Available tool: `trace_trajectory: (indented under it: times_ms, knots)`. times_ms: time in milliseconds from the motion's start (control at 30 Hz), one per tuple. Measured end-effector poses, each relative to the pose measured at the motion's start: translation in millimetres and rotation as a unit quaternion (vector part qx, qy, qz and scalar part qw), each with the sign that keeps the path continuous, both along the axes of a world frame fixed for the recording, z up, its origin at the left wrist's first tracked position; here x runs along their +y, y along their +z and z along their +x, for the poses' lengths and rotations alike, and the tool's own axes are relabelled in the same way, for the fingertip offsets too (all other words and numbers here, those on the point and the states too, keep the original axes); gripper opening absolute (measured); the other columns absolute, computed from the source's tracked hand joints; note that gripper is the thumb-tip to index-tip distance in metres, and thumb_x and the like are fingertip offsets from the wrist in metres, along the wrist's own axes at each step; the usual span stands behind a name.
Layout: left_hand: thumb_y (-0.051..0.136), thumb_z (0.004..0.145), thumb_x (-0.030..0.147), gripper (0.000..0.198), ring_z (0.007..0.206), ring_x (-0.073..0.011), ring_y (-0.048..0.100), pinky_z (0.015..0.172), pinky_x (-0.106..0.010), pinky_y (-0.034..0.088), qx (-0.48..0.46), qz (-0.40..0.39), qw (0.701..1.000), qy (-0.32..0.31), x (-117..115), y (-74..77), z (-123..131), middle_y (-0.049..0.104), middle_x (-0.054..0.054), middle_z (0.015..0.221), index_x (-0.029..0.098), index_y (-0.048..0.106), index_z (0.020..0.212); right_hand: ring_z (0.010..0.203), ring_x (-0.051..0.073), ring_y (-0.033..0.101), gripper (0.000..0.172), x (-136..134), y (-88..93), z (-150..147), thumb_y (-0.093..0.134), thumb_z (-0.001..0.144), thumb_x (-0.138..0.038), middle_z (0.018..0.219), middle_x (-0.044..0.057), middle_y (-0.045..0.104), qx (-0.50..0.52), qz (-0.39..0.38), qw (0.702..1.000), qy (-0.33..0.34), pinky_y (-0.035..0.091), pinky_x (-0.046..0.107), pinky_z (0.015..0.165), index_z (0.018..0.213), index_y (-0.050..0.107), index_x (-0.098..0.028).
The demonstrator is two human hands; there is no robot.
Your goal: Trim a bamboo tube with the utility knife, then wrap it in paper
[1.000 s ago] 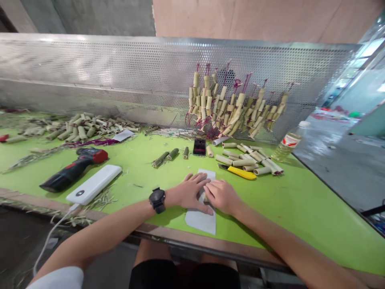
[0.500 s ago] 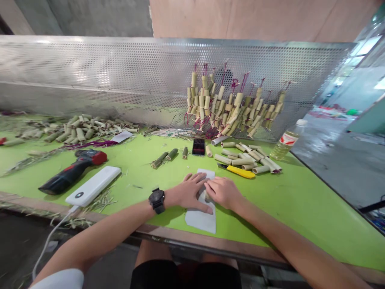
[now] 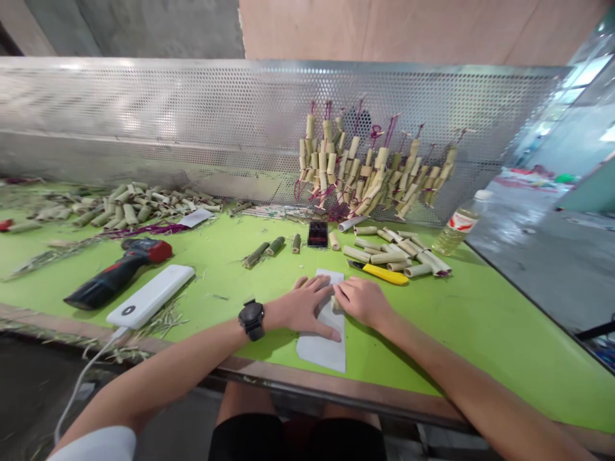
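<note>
A pale sheet of paper [image 3: 323, 352] lies on the green tabletop near the front edge. My left hand [image 3: 307, 310], below a black wristwatch, rests flat on the sheet with its fingers spread. On the sheet's right edge, my right hand [image 3: 361, 299] has its fingers curled around a short bamboo piece [image 3: 335, 303], of which only a small part shows. Just beyond this hand is a yellow cutter [image 3: 384, 274]. Loose bamboo tubes [image 3: 391, 250] lie behind the cutter.
Tied bamboo bundles [image 3: 369, 169] lean on a perforated metal panel [image 3: 192, 102]. A bottle [image 3: 459, 224] stands at right. To the left are a drill [image 3: 120, 272], a white power bank [image 3: 151, 298] with its cable and a bamboo pile [image 3: 127, 208].
My right hand has shifted slightly to the right, together with the small bamboo piece at its fingertips. My left hand stays spread on the paper.
</note>
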State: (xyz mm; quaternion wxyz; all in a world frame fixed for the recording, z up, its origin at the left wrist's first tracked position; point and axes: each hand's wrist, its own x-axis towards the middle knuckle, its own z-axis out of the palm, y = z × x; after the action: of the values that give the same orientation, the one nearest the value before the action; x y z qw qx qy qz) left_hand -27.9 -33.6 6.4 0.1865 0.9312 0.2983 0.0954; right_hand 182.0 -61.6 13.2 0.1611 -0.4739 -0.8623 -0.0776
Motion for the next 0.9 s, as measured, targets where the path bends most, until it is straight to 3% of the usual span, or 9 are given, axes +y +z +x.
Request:
trace_trajectory:
  times_ms: [233, 433, 667, 900]
  knots:
    - [0.056, 0.071, 0.091, 0.117, 0.155, -0.038, 0.015, 0.125, -0.056, 0.006, 0.007, -0.013, 1.0, 0.007, 0, 1.5, 0, 0.023, -0.016, 0.167, 0.021, 0.03, 0.161, 0.069, 0.015, 0.057, 0.037, -10, -2.4, -9, 0.043, 0.104, -0.026, 0.073, 0.004, 0.07, 0.01, 0.003, 0.998, 0.061, 0.035, 0.029, 0.064, 0.075, 0.066, -0.018]
    - [0.055, 0.071, 0.092, 0.118, 0.155, -0.0396, 0.015, 0.125, -0.057, 0.008, 0.01, -0.007, 1.0, -0.003, 1, 1.0, 0, 0.021, -0.017, 0.168, 0.02, 0.03, 0.161, 0.069, 0.016, 0.059, 0.037, 6, -0.1, 3, 0.044, 0.104, -0.024, 0.072, 0.005, 0.071, -0.008, 0.027, 1.0, -0.005, 0.032, 0.029, 0.06, 0.078, 0.069, -0.016]
    - [0.055, 0.071, 0.092, 0.116, 0.154, -0.0396, 0.017, 0.124, -0.058, 0.009, -0.001, -0.003, 1.0, 0.001, 0, 0.1, 0, 0.021, -0.016, 0.168, 0.022, 0.03, 0.16, 0.073, 0.017, 0.06, 0.035, -10, -1.7, -4, 0.044, 0.103, -0.025, 0.075, 0.005, 0.072, 0.015, 0.055, 0.998, 0.023, 0.035, 0.03, 0.065, 0.082, 0.071, -0.017]
    - [0.054, 0.071, 0.093, 0.117, 0.154, -0.04, 0.017, 0.124, -0.056, 0.009, 0.004, 0.002, 1.0, -0.002, 0, 0.3, 1, 0.023, -0.018, 0.167, 0.02, 0.03, 0.16, 0.068, 0.016, 0.059, 0.044, 1, -2.2, 0, 0.041, 0.105, -0.026, 0.069, 0.005, 0.071, -0.012, 0.038, 0.999, -0.022, 0.033, 0.03, 0.063, 0.075, 0.072, -0.017]
